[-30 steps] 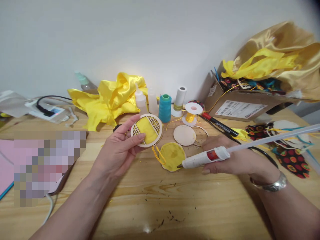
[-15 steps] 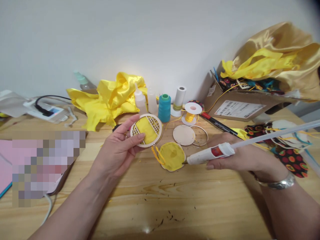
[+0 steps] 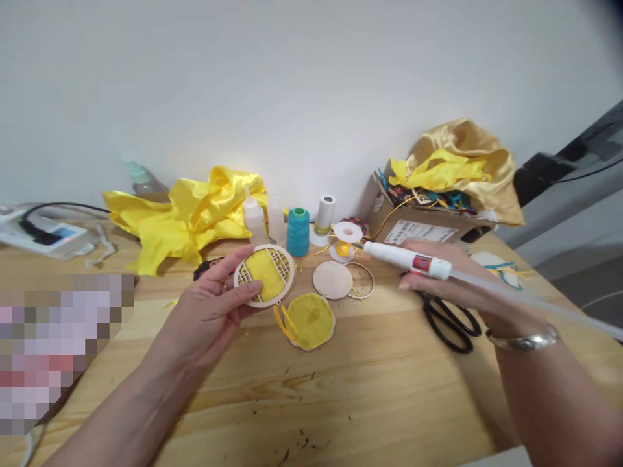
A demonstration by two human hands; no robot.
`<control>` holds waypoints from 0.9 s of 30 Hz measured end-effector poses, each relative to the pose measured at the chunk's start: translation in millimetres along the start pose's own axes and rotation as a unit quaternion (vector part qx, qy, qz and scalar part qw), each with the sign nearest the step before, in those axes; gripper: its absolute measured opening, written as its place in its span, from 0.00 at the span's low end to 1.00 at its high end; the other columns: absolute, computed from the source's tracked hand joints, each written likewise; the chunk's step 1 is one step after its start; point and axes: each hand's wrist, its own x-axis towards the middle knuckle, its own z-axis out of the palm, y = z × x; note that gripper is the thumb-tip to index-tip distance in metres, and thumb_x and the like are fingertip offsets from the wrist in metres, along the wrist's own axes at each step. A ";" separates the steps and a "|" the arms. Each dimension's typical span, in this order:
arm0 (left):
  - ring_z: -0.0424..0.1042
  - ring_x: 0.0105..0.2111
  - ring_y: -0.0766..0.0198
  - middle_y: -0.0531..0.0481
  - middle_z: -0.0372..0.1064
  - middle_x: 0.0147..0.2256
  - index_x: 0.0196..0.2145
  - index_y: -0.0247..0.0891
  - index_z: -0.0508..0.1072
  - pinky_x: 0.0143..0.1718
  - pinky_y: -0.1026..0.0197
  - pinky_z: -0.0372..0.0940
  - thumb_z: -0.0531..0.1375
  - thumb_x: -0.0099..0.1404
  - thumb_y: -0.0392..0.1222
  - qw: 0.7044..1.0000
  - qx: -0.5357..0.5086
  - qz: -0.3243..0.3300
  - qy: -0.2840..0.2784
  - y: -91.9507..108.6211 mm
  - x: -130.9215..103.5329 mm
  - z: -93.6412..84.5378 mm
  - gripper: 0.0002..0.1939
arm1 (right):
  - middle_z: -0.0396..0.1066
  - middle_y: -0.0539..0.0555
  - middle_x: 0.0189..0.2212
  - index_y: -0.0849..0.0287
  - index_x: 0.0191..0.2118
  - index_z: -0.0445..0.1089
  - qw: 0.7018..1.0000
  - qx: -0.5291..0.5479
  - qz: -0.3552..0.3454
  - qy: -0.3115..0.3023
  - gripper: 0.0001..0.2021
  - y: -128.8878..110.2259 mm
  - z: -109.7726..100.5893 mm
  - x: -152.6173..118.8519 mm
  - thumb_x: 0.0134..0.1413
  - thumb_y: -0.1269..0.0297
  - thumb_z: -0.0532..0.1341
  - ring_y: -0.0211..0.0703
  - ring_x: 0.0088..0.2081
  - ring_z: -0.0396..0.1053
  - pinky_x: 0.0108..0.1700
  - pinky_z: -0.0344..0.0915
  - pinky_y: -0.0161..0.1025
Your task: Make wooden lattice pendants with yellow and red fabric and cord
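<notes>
Fingers (image 3: pixel 224 270) of the left hand (image 3: pixel 204 311) lay slightly curled behind a round wooden frame (image 3: pixel 288 277), while the thumb (image 3: pixel 246 293) stretched across its front, so the frame was pinched by its left side. Yellow cloth (image 3: pixel 267 272) showed between the two latticed parts, and the thumb tip rested on it. The frame was held tilted above the table (image 3: pixel 219 415), a yellow cord loop (image 3: pixel 283 319) hanging from its lower rim and overlapping the edge of a cloth-covered disc (image 3: pixel 312 321) that lay flat on the wood.

The right hand (image 3: pixel 460 285) was closed about a white glue gun (image 3: pixel 402 257), thumb tip just under the barrel; its other fingers were largely hidden behind the tool, so how tightly they were bent could not be told. The nozzle pointed left, well apart from the cloth-covered disc and towards a spool of yellow thread (image 3: pixel 346 249); whether the two touched could not be made out. A translucent glue stick (image 3: pixel 516 296) ran out of the back of the gun, past the wrist. Below that hand lay black-handled scissors (image 3: pixel 468 333). Between the hands, a plain wooden disc (image 3: pixel 332 280) partly overlapped a thin ring (image 3: pixel 374 283)
</notes>
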 end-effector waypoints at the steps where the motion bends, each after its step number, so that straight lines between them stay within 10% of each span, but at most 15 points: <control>1: 0.74 0.34 0.64 0.50 0.74 0.41 0.46 0.42 0.73 0.30 0.66 0.74 0.67 0.49 0.30 1.000 0.000 0.002 -0.003 0.6 -0.5 0.4 0.25 | 0.66 0.51 0.27 0.57 0.29 0.63 0.999 -0.029 -0.007 -0.017 0.14 3.0 -1.4 3.5 0.49 0.50 0.61 0.42 0.28 0.63 0.28 0.60 0.37; 19: 0.76 0.33 0.64 0.52 0.77 0.37 0.46 0.43 0.72 0.32 0.64 0.74 0.66 0.51 0.29 0.999 -0.011 -0.006 -0.037 -6.1 -1.1 -1.3 0.24 | 0.66 0.63 0.46 0.61 0.46 0.68 0.959 -0.263 -0.035 -0.103 0.22 69.7 15.2 -14.5 0.42 0.78 0.54 0.55 0.49 0.64 0.51 0.60 0.50; 23: 0.76 0.34 0.64 0.52 0.77 0.38 0.47 0.44 0.72 0.32 0.62 0.74 0.66 0.52 0.29 0.998 -0.010 -0.018 -0.054 -8.8 -5.4 -0.2 0.24 | 0.65 0.63 0.50 0.60 0.50 0.68 0.974 -0.226 -0.028 -0.019 0.22 38.6 6.5 -17.9 0.46 0.73 0.55 0.58 0.51 0.63 0.51 0.60 0.53; 27: 0.76 0.33 0.63 0.51 0.77 0.37 0.46 0.43 0.72 0.31 0.63 0.74 0.68 0.49 0.30 0.998 -0.006 -0.033 -0.044 -11.5 -12.0 5.4 0.26 | 0.72 0.56 0.41 0.55 0.45 0.71 0.997 0.050 0.043 0.043 0.14 -32.5 28.0 -10.4 0.58 0.58 0.54 0.48 0.40 0.69 0.42 0.66 0.44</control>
